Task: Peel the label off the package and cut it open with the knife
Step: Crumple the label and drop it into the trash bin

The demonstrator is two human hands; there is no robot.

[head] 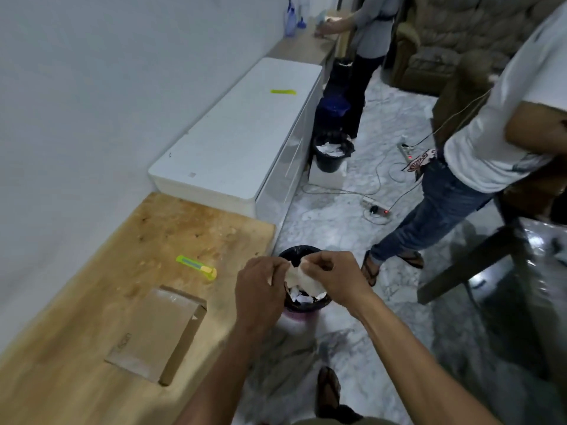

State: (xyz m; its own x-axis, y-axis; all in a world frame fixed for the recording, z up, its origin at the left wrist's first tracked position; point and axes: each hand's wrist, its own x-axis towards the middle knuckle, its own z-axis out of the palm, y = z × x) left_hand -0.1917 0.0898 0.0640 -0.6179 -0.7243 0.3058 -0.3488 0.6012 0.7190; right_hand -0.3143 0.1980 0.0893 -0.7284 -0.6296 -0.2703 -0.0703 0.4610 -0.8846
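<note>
Both hands over the black waste bin (299,251), pinching the peeled label (302,279) between them: left hand (260,289) with fingers curled onto its left edge, right hand (333,279) with fingers curled onto the top right. Probably scrunching or tearing for disposal; best to ball it sticky side in, drop straight down into the bin, none on the floor. Package (159,332) back on the wooden table (76,302), flat brown cardboard, taped, sealed, top face bare. Knife (196,266) beyond it, green-yellow, untouched, apart from package. Cutting not yet started.
</note>
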